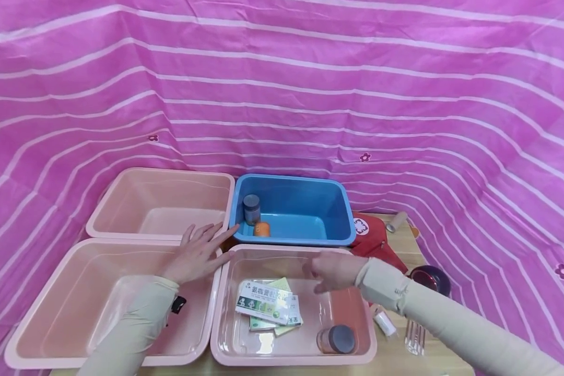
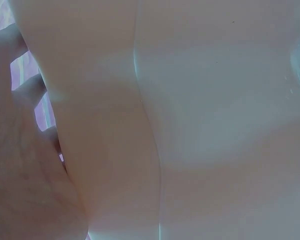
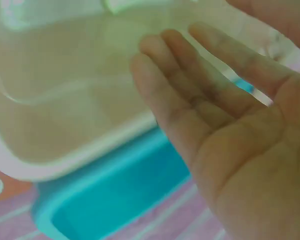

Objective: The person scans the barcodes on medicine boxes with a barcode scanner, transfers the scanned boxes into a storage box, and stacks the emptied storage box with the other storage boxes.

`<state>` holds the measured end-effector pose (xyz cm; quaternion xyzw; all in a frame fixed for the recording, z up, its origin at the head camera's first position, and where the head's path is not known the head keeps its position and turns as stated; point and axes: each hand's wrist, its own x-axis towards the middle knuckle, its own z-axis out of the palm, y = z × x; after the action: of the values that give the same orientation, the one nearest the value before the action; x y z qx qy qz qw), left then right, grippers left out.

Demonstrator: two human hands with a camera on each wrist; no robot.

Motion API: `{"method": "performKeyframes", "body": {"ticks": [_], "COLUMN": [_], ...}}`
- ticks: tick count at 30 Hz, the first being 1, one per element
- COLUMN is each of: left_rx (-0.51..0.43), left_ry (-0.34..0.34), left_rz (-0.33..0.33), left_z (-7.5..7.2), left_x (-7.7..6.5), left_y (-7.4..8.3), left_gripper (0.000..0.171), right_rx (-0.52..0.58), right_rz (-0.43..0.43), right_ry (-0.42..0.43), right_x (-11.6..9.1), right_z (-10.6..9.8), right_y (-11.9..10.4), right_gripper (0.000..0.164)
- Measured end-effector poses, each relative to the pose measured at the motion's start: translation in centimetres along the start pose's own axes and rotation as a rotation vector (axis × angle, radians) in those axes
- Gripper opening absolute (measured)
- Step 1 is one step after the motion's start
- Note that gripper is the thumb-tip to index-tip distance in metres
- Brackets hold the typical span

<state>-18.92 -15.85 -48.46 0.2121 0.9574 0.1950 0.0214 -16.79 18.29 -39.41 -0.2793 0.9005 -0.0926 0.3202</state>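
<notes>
Left hand splays its fingers by the pink bin's rim while the right hand, fingers loosely extended, hovers empty near boxes!

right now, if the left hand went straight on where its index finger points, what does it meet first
Likely the left rim of the blue bin; height is unclear, and if the left hand clears that, the dark jar comes next.
</notes>
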Motion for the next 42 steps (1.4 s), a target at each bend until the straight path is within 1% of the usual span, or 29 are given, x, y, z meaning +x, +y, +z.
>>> {"method": "performKeyframes", "body": {"ticks": [2,3,6,10,12,15,17,19,20,24,26,29,33,37,42], "left_rx": [0.004,0.007,0.007,0.002,0.002,-0.002,-0.004,-0.005,-0.005,-0.007,-0.01,-0.011,-0.009,-0.01,-0.005], "left_ry": [0.005,0.006,-0.004,-0.019,-0.018,-0.017,-0.018,-0.019,-0.02,-0.019,-0.016,-0.016,-0.019,-0.021,-0.02], "left_rz": [-0.001,-0.002,-0.006,-0.016,-0.018,-0.016,-0.012,-0.011,-0.011,-0.018,-0.018,-0.015,-0.015,-0.018,-0.019], "left_z": [-0.1,-0.1,-0.1,-0.1,-0.1,-0.1,-0.1,-0.1,-0.1,-0.1,-0.1,-0.1,-0.1,-0.1,-0.2], "left_x": [-0.1,-0.1,-0.1,-0.2,-0.1,0.0,0.0,0.0,0.0,-0.1,-0.1,-0.1,-0.1,0.0,0.0], "left_y": [-0.1,-0.2,-0.2,-0.1,-0.1,-0.1,0.0,0.0,0.0,0.0,0.0,-0.1,0.0,0.0,0.0], "left_gripper": [0.07,0.07,0.07,0.071,0.071,0.071,0.071,0.071,0.071,0.071,0.071,0.07,0.071,0.071,0.071], "right_rx": [-0.062,-0.178,-0.267,-0.334,-0.326,-0.307,-0.236,-0.263,-0.294,-0.465,-0.49,-0.429,-0.345,-0.269,-0.223], "right_rz": [0.043,0.021,0.035,0.042,0.056,0.067,0.128,0.141,0.142,0.13,0.148,0.196,0.226,0.21,0.136], "right_ry": [-0.064,-0.087,-0.161,-0.248,-0.297,-0.344,-0.374,-0.379,-0.377,-0.357,-0.351,-0.37,-0.388,-0.376,-0.301], "right_x": [-0.3,-0.3,-0.2,-0.1,-0.1,-0.1,-0.1,-0.1,-0.1,0.3,0.4,0.4,0.1,-0.1,0.0], "right_z": [1.2,1.8,3.5,5.5,6.3,7.4,8.0,8.5,8.7,9.4,9.5,9.3,9.0,8.6,7.4], "right_y": [-0.3,-0.4,-0.8,-1.1,-1.2,-1.1,-1.1,-1.1,-1.1,-1.3,-1.3,-1.4,-1.4,-1.1,-0.8], "right_gripper": [0.032,0.033,0.033,0.028,0.025,0.021,0.021,0.02,0.019,0.02,0.022,0.023,0.024,0.023,0.021]}}
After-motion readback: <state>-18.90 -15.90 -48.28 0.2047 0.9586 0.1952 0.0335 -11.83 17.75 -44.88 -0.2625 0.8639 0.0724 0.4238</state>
